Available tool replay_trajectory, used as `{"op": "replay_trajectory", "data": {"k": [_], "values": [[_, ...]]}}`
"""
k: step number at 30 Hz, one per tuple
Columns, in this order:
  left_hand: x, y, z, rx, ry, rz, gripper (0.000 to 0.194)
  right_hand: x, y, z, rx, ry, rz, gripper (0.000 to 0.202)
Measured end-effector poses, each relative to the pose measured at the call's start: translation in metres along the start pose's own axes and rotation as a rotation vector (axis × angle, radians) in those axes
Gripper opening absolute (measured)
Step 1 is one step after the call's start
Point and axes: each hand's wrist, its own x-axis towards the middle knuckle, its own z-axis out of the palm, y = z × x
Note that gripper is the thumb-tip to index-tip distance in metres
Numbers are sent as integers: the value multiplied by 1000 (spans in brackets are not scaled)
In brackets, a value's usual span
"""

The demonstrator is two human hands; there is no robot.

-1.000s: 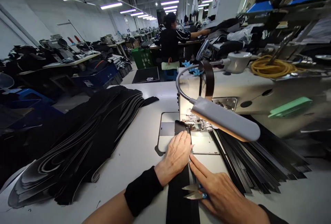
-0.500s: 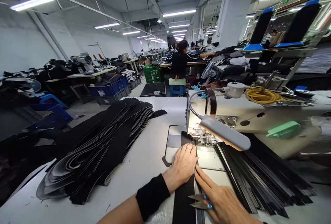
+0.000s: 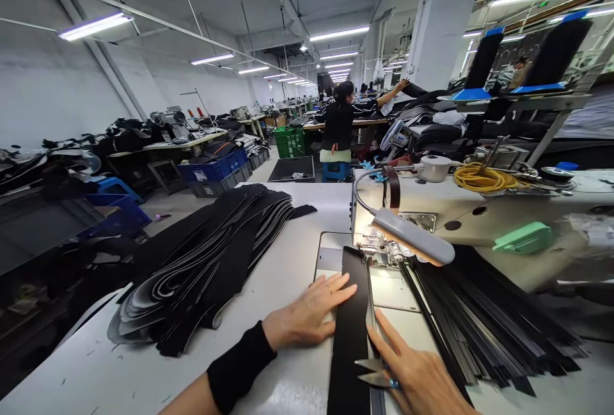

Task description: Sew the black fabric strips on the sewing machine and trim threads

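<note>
Legible text: none. At far left, the blue crate bears a pale label on its near side; any print on it is too small to read. At far right, a small green light shows near the ceiling; whether it is a sign cannot be determined. On the machine, at right, no brand or number can be read.

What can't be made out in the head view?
Handles of the snips: head view, mostly covered by the right hand.
Near end of the black strip: head view, cut off by the bottom edge.
Needle of the sewing machine: head view, too small among metal parts.
</note>
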Motion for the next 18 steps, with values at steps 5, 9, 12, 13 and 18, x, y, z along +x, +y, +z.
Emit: {"op": "replay_trajectory", "data": {"k": [5,9,12,13,18], "values": [[21,12,15,41,94,266,49,-4,-6,-6,19,68,-12,53],[28,15,18,31,91,333,34,-5,-9,-18,95,17,22,59],[28,16,18,23,75,318,33,-5,-10,-21,140,4,21,60],[28,16,17,22,69,315,33,-5,-10,-21,148,8,23,60],[29,20,19,66,59,289,30,-4,-10,-19,133,41,19,55]]}}
